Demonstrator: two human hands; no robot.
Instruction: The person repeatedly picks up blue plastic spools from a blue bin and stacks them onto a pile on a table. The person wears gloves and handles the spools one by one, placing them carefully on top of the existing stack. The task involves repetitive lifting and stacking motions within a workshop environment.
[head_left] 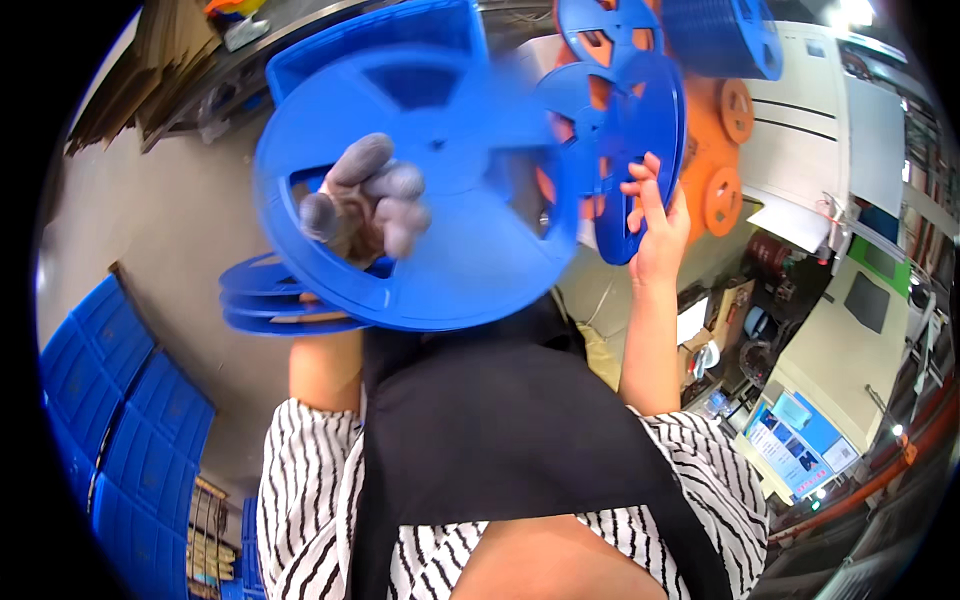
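A large blue plastic reel (470, 250) faces me in front of my chest, slightly blurred. My left hand (368, 200), in a grey glove, reaches through one of its cut-out windows, with the fingers curled over the reel's face. Several more blue reels (285, 295) sit one behind another around my left wrist, below the large one. My bare right hand (660, 215) grips another blue reel (645, 110), tilted nearly edge-on, near its lower right edge. Part of that reel is hidden behind my fingers.
A blue bin (380, 40) stands behind the large reel. Further blue reels (610, 25) and an orange part with round discs (722, 150) are at the back right, beside a white machine (800, 120). Blue crates (130, 400) line the left; flattened cardboard (150, 60) leans far left.
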